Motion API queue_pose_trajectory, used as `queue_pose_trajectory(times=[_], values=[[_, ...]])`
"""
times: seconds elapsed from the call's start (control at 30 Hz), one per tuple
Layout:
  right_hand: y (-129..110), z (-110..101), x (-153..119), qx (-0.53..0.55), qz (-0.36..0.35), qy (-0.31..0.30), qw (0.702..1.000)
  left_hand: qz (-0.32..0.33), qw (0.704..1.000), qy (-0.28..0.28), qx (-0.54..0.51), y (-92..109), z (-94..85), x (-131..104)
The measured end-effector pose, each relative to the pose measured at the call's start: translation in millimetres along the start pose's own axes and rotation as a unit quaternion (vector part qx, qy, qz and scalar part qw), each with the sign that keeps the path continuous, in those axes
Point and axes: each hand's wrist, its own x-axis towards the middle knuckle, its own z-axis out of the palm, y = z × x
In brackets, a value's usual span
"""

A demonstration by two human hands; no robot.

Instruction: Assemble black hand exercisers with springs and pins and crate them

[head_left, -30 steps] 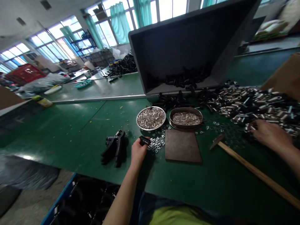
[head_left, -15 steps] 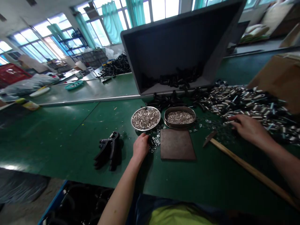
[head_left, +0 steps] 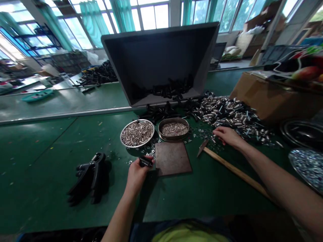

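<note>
My left hand [head_left: 137, 173] is closed around a short black part [head_left: 145, 161], just left of a flat square metal plate [head_left: 173, 158]. Small nuts [head_left: 149, 151] lie scattered beyond that hand. My right hand [head_left: 228, 137] has its fingers pinched on a small shiny metal part [head_left: 214, 137], its exact kind too small to make out. Behind it spreads a heap of silver cylindrical parts [head_left: 232, 112]. Nearer me, a hammer [head_left: 234, 171] with a wooden handle lies beside the plate, its head toward the plate and its handle passing under my right forearm.
A round dish of small metal pins [head_left: 137, 133] and an oval tin of tiny parts [head_left: 174, 129] stand behind the plate. A grey bin [head_left: 161, 64] lies tipped, black parts spilling out. Black curved handles [head_left: 88, 178] lie left; a cardboard box [head_left: 275, 95] stands right.
The view has swung right. My left hand has come nearer the plate's left edge, its black part now more visible. My right hand has drawn back from the silver heap toward the hammer head.
</note>
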Motion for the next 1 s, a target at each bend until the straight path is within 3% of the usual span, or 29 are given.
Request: queue_pose_trajectory(times=[0.17,0.3,0.43,0.57,0.63,0.77,0.93,1.0], values=[[-9.2,2.3,-8.1,0.099,0.028,-0.078,0.992,-0.048,0.990,-0.051,-0.125,3.9,17.6,-16.3],[-22.1,16.2,-19.1,0.196,0.027,-0.133,0.971,-0.074,0.975,-0.087,-0.188,8.9,31.0,-24.0],[-45.7,47.6,-45.1,0.303,0.013,-0.154,0.940,-0.086,0.963,-0.096,-0.236,12.7,42.7,-27.9],[-72.1,90.0,-87.3,0.348,-0.012,-0.259,0.901,-0.091,0.953,-0.096,-0.271,17.3,49.9,-32.0],[-81.1,108.3,-104.0,0.342,-0.034,-0.295,0.891,-0.091,0.951,-0.098,-0.277,20.2,51.5,-34.1],[-89.6,129.4,-116.1,0.339,-0.041,-0.294,0.893,-0.068,0.953,-0.110,-0.274,24.2,50.8,-36.9],[-93.1,133.3,-112.1,0.380,0.006,-0.304,0.874,-0.028,0.970,-0.110,-0.216,20.5,44.3,-36.0],[-93.0,132.0,-110.5,0.353,0.001,-0.297,0.887,0.017,0.984,-0.097,-0.149,16.9,42.2,-35.3]])
